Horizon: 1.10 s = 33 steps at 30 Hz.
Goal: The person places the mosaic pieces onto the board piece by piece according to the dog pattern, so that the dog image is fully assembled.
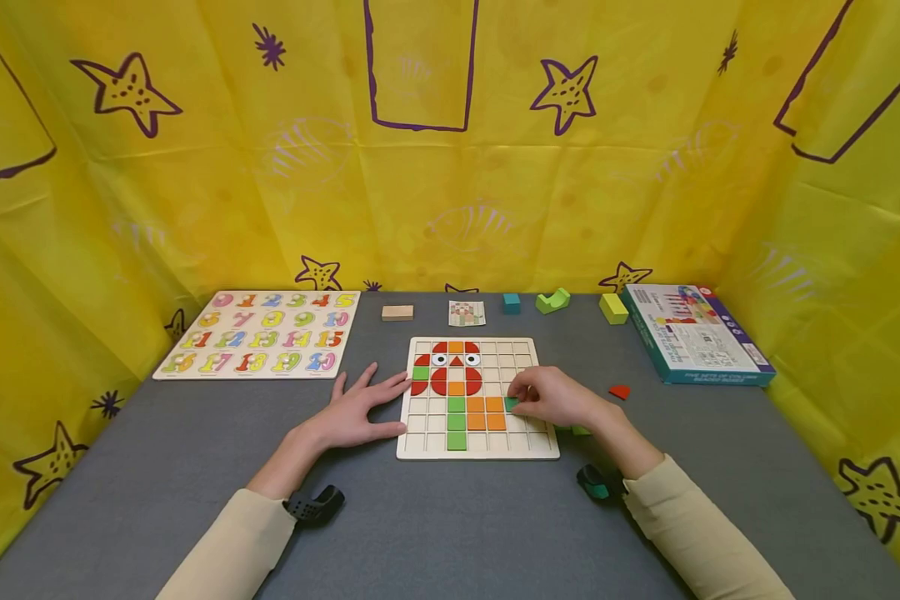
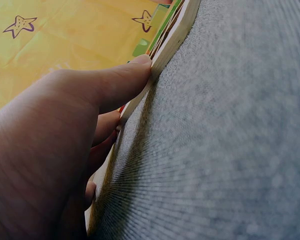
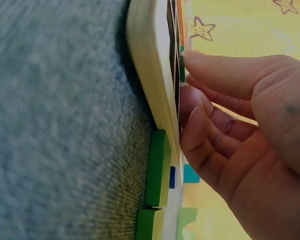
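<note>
The grey table (image 1: 157, 467) carries everything; the number puzzle (image 1: 262, 333) lies at ten o'clock from the grid board (image 1: 477, 450), the teal game box (image 1: 693, 333) at two o'clock, both well apart from it. The board itself sits centre, partly filled with red, orange and green tiles.

The left hand (image 1: 356, 410) lies flat with straight fingers at the board's nine o'clock edge, thumb and fingertips touching the rim. The right hand (image 1: 558, 398) hovers over the board's three o'clock side, thumb and fingers pinching a small green tile (image 1: 512, 404) just beside the orange row.

Judged risks: the tile may go in tilted and jam on the cell's ridge, since the fingers cover the slot. A hard press could nudge the neighbouring orange tiles (image 1: 485, 412) out of their cells. If the left hand eases off, the board may slide toward nine o'clock. The wrist could also brush the loose green pieces (image 3: 157, 167) lying against the board's outer edge at four o'clock, and the red piece (image 1: 619, 391) at three o'clock sits within sleeve reach
</note>
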Each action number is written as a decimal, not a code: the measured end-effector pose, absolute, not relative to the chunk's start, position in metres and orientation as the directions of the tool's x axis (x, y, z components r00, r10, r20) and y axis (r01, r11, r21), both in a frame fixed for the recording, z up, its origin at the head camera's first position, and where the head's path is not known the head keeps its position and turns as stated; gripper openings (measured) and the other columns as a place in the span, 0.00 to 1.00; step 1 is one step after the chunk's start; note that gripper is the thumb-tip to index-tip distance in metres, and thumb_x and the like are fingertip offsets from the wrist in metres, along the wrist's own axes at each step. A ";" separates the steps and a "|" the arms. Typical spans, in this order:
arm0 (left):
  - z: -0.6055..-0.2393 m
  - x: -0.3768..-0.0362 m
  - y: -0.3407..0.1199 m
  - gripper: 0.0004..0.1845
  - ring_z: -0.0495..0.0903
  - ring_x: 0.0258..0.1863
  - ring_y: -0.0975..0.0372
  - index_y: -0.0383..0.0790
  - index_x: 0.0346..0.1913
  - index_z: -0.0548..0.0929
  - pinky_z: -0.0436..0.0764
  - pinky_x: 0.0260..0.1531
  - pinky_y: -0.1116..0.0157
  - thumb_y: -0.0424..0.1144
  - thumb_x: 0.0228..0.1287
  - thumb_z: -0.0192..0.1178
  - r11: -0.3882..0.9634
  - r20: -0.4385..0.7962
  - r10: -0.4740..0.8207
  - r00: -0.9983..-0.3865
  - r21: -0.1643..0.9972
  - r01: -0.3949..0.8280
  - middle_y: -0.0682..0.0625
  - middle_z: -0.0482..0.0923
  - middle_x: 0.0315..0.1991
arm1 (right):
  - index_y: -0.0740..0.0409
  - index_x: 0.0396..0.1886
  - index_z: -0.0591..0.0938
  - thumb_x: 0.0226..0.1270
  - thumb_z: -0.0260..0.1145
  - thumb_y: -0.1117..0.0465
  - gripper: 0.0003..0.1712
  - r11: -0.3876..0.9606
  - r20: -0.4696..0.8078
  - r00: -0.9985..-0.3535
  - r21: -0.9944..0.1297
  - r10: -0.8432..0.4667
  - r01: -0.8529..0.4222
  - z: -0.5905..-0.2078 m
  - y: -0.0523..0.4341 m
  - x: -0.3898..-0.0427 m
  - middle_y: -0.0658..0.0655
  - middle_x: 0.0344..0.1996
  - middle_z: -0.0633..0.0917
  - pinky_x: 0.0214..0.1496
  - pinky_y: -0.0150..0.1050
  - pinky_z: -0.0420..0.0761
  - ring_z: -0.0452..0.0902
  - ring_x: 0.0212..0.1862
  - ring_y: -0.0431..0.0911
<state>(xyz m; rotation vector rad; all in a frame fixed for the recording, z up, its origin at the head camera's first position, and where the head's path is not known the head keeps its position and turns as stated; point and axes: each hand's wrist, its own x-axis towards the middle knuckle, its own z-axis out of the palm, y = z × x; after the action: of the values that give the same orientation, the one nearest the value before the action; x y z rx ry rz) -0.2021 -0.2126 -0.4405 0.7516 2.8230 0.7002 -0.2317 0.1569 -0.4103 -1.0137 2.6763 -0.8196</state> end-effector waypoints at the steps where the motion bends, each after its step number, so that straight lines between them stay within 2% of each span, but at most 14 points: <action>1: -0.441 -0.202 -0.213 0.43 0.37 0.78 0.40 0.52 0.78 0.65 0.27 0.63 0.30 0.66 0.65 0.60 0.767 -0.014 0.500 -0.866 0.470 0.436 0.54 0.55 0.79 | 0.57 0.39 0.85 0.64 0.74 0.64 0.07 0.620 0.038 -0.755 -0.545 -0.655 -0.565 -0.411 0.157 -0.231 0.45 0.28 0.80 0.38 0.38 0.77 0.73 0.32 0.41; 14: -0.440 -0.202 -0.212 0.43 0.37 0.78 0.40 0.52 0.78 0.65 0.27 0.64 0.30 0.67 0.64 0.60 0.766 -0.019 0.502 -0.865 0.475 0.434 0.55 0.55 0.79 | 0.59 0.41 0.85 0.64 0.73 0.65 0.07 0.624 0.037 -0.755 -0.538 -0.654 -0.567 -0.410 0.155 -0.229 0.45 0.28 0.81 0.39 0.37 0.78 0.74 0.32 0.39; 21: -0.443 -0.202 -0.212 0.43 0.37 0.78 0.41 0.53 0.78 0.65 0.27 0.64 0.31 0.67 0.64 0.60 0.772 -0.020 0.496 -0.868 0.469 0.430 0.55 0.55 0.79 | 0.59 0.45 0.86 0.65 0.73 0.64 0.10 0.632 0.015 -0.777 -0.571 -0.630 -0.523 -0.406 0.159 -0.228 0.45 0.29 0.82 0.39 0.38 0.79 0.75 0.33 0.41; 33: -0.441 -0.202 -0.212 0.43 0.37 0.78 0.41 0.53 0.78 0.65 0.26 0.64 0.31 0.66 0.64 0.61 0.770 -0.013 0.497 -0.868 0.468 0.434 0.54 0.55 0.79 | 0.62 0.46 0.85 0.65 0.73 0.65 0.12 0.629 0.049 -0.791 -0.577 -0.610 -0.521 -0.405 0.194 -0.220 0.46 0.31 0.79 0.39 0.37 0.77 0.74 0.35 0.43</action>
<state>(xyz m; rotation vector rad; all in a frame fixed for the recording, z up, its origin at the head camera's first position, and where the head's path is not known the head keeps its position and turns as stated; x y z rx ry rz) -0.2016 -0.2115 -0.4411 0.7469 2.8266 0.6970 -0.2195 0.1942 -0.4049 -0.9427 2.6967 -0.8831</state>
